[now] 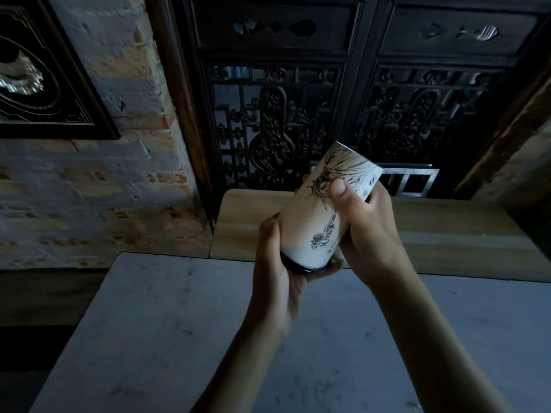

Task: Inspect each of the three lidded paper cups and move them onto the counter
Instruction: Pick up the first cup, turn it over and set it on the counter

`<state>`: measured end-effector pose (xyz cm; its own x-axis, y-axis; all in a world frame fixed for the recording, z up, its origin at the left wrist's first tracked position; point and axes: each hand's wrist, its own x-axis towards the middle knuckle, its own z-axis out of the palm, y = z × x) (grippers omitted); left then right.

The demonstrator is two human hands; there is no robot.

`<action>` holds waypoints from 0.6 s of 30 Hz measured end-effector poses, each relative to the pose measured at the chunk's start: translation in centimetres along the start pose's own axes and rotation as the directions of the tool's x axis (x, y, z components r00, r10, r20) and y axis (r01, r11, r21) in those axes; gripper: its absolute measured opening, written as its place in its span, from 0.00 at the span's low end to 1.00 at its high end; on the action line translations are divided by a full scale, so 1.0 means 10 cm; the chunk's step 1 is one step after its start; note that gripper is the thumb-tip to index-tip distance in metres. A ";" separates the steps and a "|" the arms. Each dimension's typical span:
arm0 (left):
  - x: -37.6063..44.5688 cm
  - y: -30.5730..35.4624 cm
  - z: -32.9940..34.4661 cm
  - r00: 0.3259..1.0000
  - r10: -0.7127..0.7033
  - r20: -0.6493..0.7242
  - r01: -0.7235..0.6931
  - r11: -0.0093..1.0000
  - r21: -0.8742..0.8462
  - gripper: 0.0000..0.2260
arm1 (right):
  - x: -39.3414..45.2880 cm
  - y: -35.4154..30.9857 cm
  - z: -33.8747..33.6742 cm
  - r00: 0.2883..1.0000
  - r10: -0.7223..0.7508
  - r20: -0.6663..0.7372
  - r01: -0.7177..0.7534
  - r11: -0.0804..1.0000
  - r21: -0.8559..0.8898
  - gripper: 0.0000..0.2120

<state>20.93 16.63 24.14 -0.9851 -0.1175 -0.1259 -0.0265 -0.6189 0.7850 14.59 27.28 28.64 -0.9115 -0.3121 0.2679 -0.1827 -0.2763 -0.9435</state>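
White paper cup [322,210] is inverted and tilted above the grey table [149,323]. My left hand [277,263] cups its black lid [301,268]; my right hand [360,225] wraps its side. Risk: loose lid releases, contents spill.

1. The cup [322,210] looks like matt white paper with black ink-style printing, and its lid [301,268] is dark, glossy plastic.
2. Near table [149,338] is smooth grey stone (marble-ish, faintly speckled).
3. Far counter [447,234] is pale wood, matt.
4. Left wall [89,189] is rough brick.
5. The screen [298,114] behind is dark carved wood.
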 end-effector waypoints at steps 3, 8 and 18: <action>0.01 0.02 -0.04 0.997 -0.070 0.027 0.071 0.997 -0.033 0.28 | 0.00 -0.06 -0.01 0.998 0.018 0.056 -0.020 0.999 0.025 0.29; 0.05 0.05 -0.10 0.977 -0.177 0.115 0.187 0.979 -0.086 0.31 | 0.01 -0.09 -0.06 0.990 0.032 0.135 -0.041 0.997 0.065 0.27; 0.01 -0.01 -0.03 1.000 -0.019 -0.017 0.020 0.997 0.081 0.26 | -0.03 -0.05 -0.04 0.999 -0.012 0.044 0.011 1.000 0.025 0.25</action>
<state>20.87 16.42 23.83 -0.9813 -0.1193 -0.1508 -0.0598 -0.5562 0.8289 14.77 27.81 28.94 -0.8922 -0.3484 0.2873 -0.1831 -0.3025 -0.9354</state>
